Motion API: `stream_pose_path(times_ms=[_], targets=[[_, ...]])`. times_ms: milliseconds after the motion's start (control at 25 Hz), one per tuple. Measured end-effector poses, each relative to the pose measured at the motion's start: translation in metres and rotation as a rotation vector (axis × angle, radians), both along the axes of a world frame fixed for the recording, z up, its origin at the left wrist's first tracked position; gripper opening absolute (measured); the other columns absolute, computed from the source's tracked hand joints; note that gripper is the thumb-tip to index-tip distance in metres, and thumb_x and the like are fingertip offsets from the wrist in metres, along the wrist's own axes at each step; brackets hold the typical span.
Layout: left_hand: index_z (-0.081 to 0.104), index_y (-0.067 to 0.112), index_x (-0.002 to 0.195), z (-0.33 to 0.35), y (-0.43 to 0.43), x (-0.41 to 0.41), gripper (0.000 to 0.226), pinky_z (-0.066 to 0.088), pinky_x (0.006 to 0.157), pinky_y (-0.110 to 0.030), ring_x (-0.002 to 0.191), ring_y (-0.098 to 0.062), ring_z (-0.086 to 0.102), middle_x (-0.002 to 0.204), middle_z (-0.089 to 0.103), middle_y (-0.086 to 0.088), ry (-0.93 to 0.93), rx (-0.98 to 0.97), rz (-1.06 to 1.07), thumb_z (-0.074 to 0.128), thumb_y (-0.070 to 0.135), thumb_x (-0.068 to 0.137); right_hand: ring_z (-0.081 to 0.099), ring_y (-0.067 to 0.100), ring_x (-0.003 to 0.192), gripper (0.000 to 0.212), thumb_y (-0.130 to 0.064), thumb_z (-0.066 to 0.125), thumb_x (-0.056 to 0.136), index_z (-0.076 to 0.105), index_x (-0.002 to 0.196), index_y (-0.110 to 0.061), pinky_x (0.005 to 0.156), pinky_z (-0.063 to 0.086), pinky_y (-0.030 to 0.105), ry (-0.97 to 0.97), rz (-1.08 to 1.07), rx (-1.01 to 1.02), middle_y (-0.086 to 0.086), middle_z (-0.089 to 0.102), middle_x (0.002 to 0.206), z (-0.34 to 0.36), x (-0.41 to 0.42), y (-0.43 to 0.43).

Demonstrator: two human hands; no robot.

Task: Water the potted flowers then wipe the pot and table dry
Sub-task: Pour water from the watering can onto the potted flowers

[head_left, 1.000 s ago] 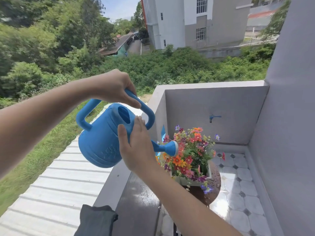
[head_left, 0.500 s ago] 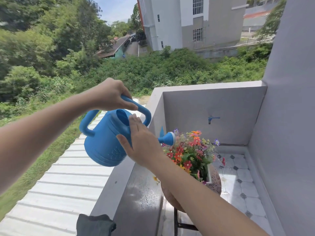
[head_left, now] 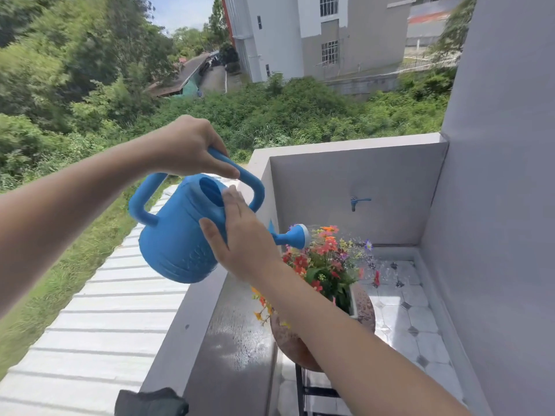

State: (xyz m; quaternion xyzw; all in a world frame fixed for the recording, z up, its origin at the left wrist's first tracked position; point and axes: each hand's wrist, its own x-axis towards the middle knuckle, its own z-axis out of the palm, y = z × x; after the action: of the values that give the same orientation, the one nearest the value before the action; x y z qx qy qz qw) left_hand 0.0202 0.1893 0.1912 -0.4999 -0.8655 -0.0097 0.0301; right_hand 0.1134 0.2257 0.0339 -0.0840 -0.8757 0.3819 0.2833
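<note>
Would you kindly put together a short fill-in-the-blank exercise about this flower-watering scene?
1. The watering can is coloured ____.
2. The left hand grips the can's top ____.
3. The right hand rests flat against the can's ____.
4. The can's spout head points over the potted ____.

Missing words: blue; handle; side; flowers

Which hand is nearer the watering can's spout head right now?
Right. The right hand lies flat against the side of the can's body, next to the spout head. The left hand grips the top handle, higher and further back.
</note>
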Motion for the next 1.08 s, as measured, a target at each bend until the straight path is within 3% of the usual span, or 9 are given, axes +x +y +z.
stream_pose_path(times_ms=[280, 600, 840, 1080], targets=[[0.076, 0.018, 0.082, 0.01, 0.0, -0.006, 0.031, 0.034, 0.048, -0.025, 0.053, -0.012, 0.047, 0.054, 0.059, 0.0, 0.068, -0.037, 0.085, 0.072, 0.047, 0.073, 0.012, 0.021, 0.144, 0.068, -0.044, 0.033, 0.097, 0.01, 0.147, -0.005, 0.115, 0.02, 0.039, -0.059, 0.083, -0.104, 0.01, 0.013, 0.157, 0.01, -0.018, -0.003], [0.074, 0.033, 0.075, 0.018, -0.008, 0.008, 0.026, 0.042, 0.054, -0.029, 0.058, -0.02, 0.056, 0.06, 0.065, -0.005, -0.024, -0.127, 0.061, 0.072, 0.057, 0.066, 0.008, 0.019, 0.144, 0.067, -0.043, 0.036, 0.096, 0.016, 0.146, -0.003, 0.116, 0.009, 0.031, 0.0, 0.061, -0.229, 0.012, 0.016, 0.156, 0.017, 0.014, -0.028], [0.076, 0.027, 0.079, 0.03, -0.013, 0.024, 0.027, 0.037, 0.05, -0.029, 0.053, -0.019, 0.048, 0.058, 0.061, -0.009, 0.005, -0.048, 0.079, 0.071, 0.052, 0.07, 0.007, 0.018, 0.145, 0.065, -0.04, 0.035, 0.097, 0.015, 0.146, -0.003, 0.117, 0.008, 0.032, 0.006, 0.064, -0.188, 0.01, 0.015, 0.156, 0.028, 0.02, -0.023], [0.076, 0.027, 0.075, 0.025, -0.034, 0.023, 0.025, 0.036, 0.049, -0.026, 0.05, -0.016, 0.048, 0.053, 0.059, -0.001, 0.011, -0.125, 0.126, 0.073, 0.052, 0.069, 0.001, 0.017, 0.145, 0.067, -0.042, 0.032, 0.098, 0.008, 0.147, -0.004, 0.117, 0.007, 0.034, -0.068, 0.174, -0.226, 0.009, 0.008, 0.158, 0.025, 0.019, -0.046]])
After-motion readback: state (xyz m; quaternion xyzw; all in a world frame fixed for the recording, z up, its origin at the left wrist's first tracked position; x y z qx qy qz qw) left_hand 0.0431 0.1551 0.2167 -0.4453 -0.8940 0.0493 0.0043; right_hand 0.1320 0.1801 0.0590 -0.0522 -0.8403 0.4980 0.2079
